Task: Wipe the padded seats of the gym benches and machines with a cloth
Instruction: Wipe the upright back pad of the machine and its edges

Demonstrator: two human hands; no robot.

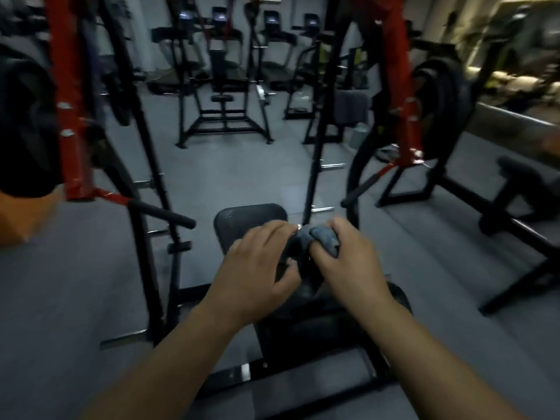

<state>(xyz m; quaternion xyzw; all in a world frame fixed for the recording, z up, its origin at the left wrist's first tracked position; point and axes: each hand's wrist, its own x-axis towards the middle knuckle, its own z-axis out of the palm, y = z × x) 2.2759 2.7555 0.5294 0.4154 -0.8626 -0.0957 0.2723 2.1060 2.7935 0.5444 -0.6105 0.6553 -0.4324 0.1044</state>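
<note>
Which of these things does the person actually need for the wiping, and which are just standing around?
For the job:
cloth, bunched up and held by both the left hand and the right hand
padded seat, just beneath the hands

Just standing around:
red frame
weight plates on the right
treadmills along the back wall

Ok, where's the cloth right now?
Head view, centre: the cloth is bunched between the left hand and right hand, both gripping it, over the black seat pad.
</note>
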